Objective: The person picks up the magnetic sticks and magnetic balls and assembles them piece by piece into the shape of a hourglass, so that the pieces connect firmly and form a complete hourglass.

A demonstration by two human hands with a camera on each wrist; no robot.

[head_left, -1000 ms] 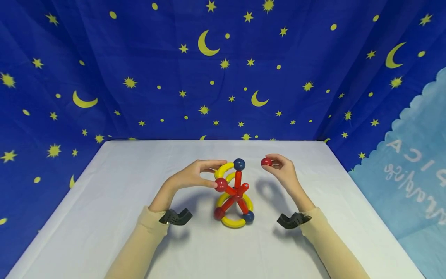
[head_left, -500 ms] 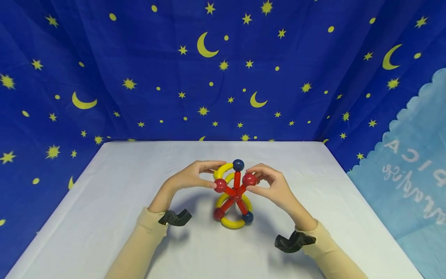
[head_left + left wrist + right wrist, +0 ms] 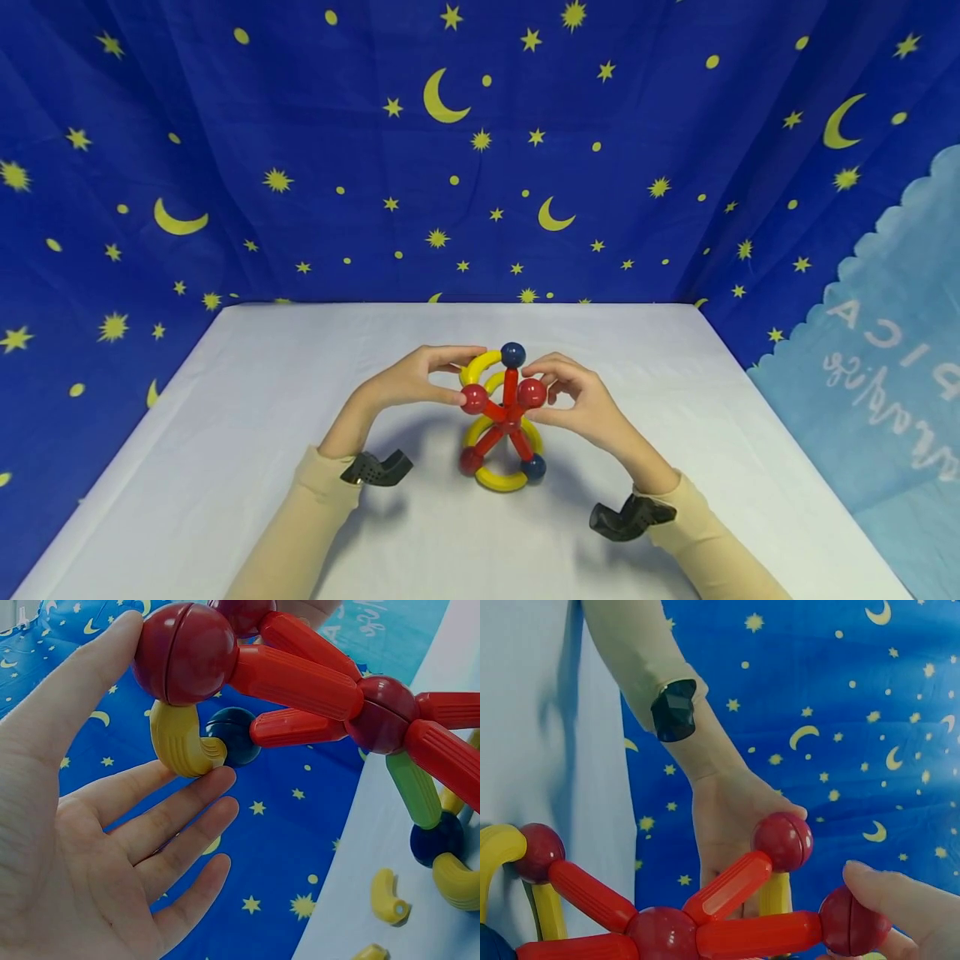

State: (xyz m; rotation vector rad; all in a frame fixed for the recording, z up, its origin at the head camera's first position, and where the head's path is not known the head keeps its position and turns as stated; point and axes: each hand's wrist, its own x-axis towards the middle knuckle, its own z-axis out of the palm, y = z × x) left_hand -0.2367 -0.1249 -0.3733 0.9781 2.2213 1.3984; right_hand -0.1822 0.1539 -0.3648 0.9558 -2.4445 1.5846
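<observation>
A magnetic ball-and-rod model (image 3: 510, 422) stands mid-table, its red rods meeting at a central red ball. My left hand (image 3: 408, 379) steadies its upper left: the thumb presses a red ball (image 3: 474, 399), while the fingertips touch a yellow curved rod (image 3: 480, 364). At the upper right, my right hand (image 3: 581, 396) pinches another red ball (image 3: 532, 392). In the right wrist view this ball (image 3: 851, 922) sits on the end of a red rod (image 3: 761, 934). A dark blue ball (image 3: 513, 355) tops the model. The left wrist view also reveals a green rod (image 3: 415, 791).
White cloth (image 3: 420, 542) covers the table, with a blue star-and-moon curtain (image 3: 337, 150) behind. In the left wrist view, a yellow curved piece (image 3: 388, 898) lies on the cloth, with part of another (image 3: 371, 952) at the lower edge. Dark devices (image 3: 633, 517) sit on both wrists.
My right hand has brought its red ball leftward from beside the model onto the upper-right red rod, then slightly further left and down. The left hand has kept its place.
</observation>
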